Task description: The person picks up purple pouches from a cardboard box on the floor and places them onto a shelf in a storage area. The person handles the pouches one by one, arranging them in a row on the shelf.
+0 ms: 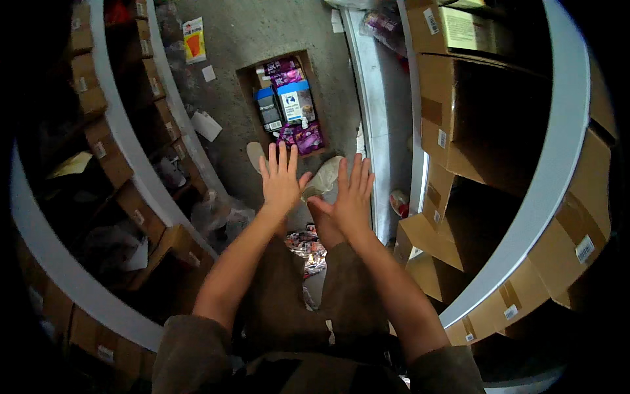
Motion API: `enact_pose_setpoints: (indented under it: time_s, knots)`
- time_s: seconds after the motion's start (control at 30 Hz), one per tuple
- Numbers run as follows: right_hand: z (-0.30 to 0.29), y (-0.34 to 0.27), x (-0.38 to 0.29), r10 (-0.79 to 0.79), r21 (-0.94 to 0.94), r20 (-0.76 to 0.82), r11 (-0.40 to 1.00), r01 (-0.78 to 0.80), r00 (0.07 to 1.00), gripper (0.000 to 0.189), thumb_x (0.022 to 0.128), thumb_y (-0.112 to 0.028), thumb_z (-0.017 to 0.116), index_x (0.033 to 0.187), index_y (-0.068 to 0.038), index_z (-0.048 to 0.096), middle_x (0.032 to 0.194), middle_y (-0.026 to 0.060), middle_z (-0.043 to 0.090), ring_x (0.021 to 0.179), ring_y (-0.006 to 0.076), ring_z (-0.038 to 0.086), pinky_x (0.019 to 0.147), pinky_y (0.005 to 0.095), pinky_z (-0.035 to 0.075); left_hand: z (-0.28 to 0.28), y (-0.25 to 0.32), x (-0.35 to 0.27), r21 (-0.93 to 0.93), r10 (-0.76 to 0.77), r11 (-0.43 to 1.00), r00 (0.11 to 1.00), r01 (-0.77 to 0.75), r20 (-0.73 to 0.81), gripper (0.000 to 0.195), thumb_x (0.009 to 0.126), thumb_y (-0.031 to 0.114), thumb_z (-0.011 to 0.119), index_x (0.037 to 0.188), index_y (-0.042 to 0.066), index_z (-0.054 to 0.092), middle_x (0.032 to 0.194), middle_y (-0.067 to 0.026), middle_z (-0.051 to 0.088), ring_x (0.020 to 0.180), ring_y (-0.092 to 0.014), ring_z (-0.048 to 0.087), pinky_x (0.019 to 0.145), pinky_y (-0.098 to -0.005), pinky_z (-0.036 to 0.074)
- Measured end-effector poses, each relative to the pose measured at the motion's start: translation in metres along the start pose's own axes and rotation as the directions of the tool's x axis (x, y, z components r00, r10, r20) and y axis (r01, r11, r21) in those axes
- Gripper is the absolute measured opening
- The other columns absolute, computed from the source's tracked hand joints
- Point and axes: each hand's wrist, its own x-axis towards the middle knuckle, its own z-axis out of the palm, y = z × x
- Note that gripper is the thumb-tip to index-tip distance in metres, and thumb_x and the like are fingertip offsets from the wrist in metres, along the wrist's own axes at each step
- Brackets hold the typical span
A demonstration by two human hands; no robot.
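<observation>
Both of my hands are stretched out in front of me, palms down, with nothing in them. My left hand (281, 184) has its fingers apart just below the near edge of an open cardboard box (315, 93) on the floor. My right hand (348, 197), fingers also spread, is to the right, above my light shoe. Inside the box lie a blue-topped carton (294, 101), a dark carton with a blue top (268, 109), purple shiny packets (309, 139) at the near end and more purple packets (281, 65) at the far end.
Shelves with cardboard boxes (435, 103) stand on the right, and more shelved boxes (142, 212) on the left. A yellow and white packet (194, 40), paper scraps (206, 125) and clear plastic (221, 214) lie along the left side. Crumpled shiny wrapping (310, 248) shows between my legs.
</observation>
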Motion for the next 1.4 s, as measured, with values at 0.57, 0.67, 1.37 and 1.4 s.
enact_pose_setpoints:
  time_s: [0.57, 0.67, 1.37, 1.4]
  knots:
    - [0.024, 0.043, 0.007, 0.064, 0.041, 0.004, 0.997, -0.064, 0.998, 0.118, 0.076, -0.066, 0.074, 0.16, -0.004, 0.019, 0.163, 0.0348, 0.009, 0.15, 0.0554, 0.012, 0.112, 0.0719, 0.02, 0.185, -0.034, 0.104, 0.299, -0.173, 0.952, 0.922, 0.066, 0.348, 0.05, 0.099, 0.018, 0.048, 0.148, 0.014, 0.049, 0.165, -0.0138, 0.027, 0.155, -0.034, 0.015, 0.121, -0.0578, 0.015]
    - [0.022, 0.05, 0.007, 0.066, 0.029, -0.009, 0.997, -0.066, 0.998, 0.12, 0.075, -0.065, 0.076, 0.16, -0.004, 0.017, 0.163, 0.0356, 0.009, 0.149, 0.0556, 0.012, 0.111, 0.0719, 0.021, 0.199, -0.036, 0.106, 0.243, -0.176, 0.964, 0.947, 0.11, 0.267, 0.039, 0.1, 0.019, 0.047, 0.136, 0.012, 0.058, 0.162, -0.0127, 0.032, 0.154, -0.032, 0.019, 0.12, -0.056, 0.018]
    - [-0.098, -0.054, 0.004, -0.023, 0.113, 0.076, 0.993, 0.014, 0.997, 0.073, 0.083, -0.039, 0.076, 0.14, -0.003, 0.049, 0.165, 0.0258, 0.016, 0.151, 0.0498, 0.013, 0.117, 0.0667, 0.019, -0.131, 0.039, 0.014, -0.439, -0.319, 0.761, 0.864, 0.478, 0.39, 0.033, 0.084, 0.037, 0.071, 0.092, 0.005, 0.076, 0.159, -0.0275, 0.032, 0.153, -0.047, 0.009, 0.119, -0.0602, 0.017]
    - [-0.123, -0.07, 0.001, -0.066, 0.115, 0.086, 0.992, 0.056, 0.994, 0.065, 0.084, -0.037, 0.076, 0.135, -0.003, 0.054, 0.164, 0.0255, 0.017, 0.151, 0.0505, 0.014, 0.117, 0.0666, 0.019, -0.157, 0.04, 0.001, -0.446, -0.283, 0.764, 0.863, 0.467, 0.419, 0.038, 0.083, 0.043, 0.072, 0.089, 0.005, 0.075, 0.159, -0.029, 0.032, 0.153, -0.047, 0.009, 0.122, -0.0551, 0.015]
